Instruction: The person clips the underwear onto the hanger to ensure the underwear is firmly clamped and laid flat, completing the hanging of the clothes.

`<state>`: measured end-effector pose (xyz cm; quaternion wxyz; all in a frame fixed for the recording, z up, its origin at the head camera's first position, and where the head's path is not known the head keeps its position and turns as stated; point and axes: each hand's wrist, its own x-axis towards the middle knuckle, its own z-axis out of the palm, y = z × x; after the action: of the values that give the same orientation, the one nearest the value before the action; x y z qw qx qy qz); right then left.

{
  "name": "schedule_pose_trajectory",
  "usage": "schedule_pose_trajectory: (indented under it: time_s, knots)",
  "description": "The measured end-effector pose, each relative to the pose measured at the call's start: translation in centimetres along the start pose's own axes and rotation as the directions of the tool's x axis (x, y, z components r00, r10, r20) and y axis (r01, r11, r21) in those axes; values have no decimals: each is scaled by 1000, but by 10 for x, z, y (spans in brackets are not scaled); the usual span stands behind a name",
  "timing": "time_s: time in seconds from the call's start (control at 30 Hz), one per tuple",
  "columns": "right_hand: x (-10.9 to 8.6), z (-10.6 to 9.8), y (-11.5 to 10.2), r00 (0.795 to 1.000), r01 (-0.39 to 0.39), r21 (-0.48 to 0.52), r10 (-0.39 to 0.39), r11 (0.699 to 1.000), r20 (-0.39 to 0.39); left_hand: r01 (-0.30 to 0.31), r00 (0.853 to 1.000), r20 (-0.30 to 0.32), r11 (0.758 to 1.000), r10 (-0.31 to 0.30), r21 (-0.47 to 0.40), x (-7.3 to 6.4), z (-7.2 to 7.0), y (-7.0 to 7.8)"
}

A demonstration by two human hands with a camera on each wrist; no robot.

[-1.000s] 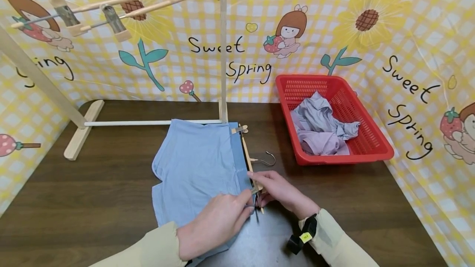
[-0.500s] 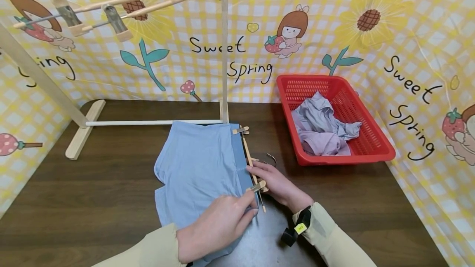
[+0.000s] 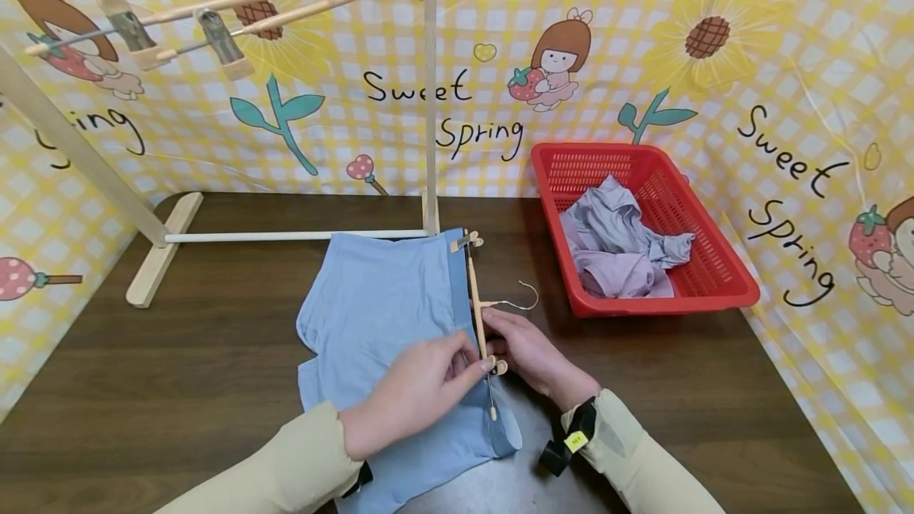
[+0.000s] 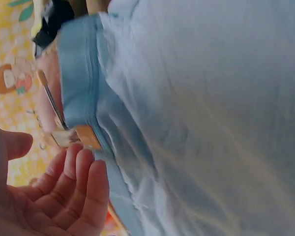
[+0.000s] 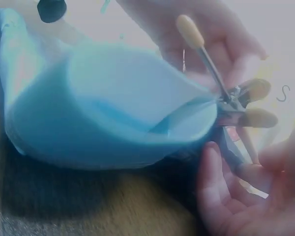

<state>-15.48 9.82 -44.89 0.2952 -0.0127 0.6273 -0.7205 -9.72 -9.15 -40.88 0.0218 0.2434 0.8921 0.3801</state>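
Observation:
Light blue shorts point(image 3: 385, 300) lie spread on the table, waistband point(image 3: 460, 292) to the right. A wooden clip hanger point(image 3: 477, 292) runs along the waistband, its metal hook pointing right. Its far clip point(image 3: 466, 241) sits on the waistband's far end; the near clip point(image 4: 88, 136) is at the waistband too, beyond which the near end bulges out as an open loop point(image 5: 137, 108). My right hand point(image 3: 535, 351) holds the hanger bar from the right, thumb and fingers around it. My left hand point(image 3: 417, 387) is beside the near clip, fingers loosely bent and thumb apart in the left wrist view.
A red basket point(image 3: 743, 292) with crumpled lavender and grey-blue clothes stands at the back right. At the left rises a wooden rack with a white lower bar point(image 3: 286, 237). Two more clip hangers point(image 3: 243, 2) hang from it. A patterned cloth point(image 3: 457, 157) encloses the table.
The left hand's fingers have come off the near end of the waistband, which now flares out to the right. The hanger has turned slightly, and the right hand has shifted up along it.

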Motion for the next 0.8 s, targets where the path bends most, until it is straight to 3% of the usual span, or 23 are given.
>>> schedule_pose_trajectory:
  time_s: [0.13,0.37,0.6,0.8]
  knots:
    - [1,1,1,999,25,-25,-26,999,-21,67,997,-27,998,-67,11,11,-1,-6]
    - [4,-1,4,992,85,-77,-92,993,-86,168,986,-19,985,-168,35,29,2,-14]
    - [4,-3,0,986,159,-221,-168,962,-23,178,983,-45,982,-175,67,38,7,-25]
    - [6,-1,-9,980,177,-279,-196,944,-40,203,978,-57,979,-201,35,40,8,-30]
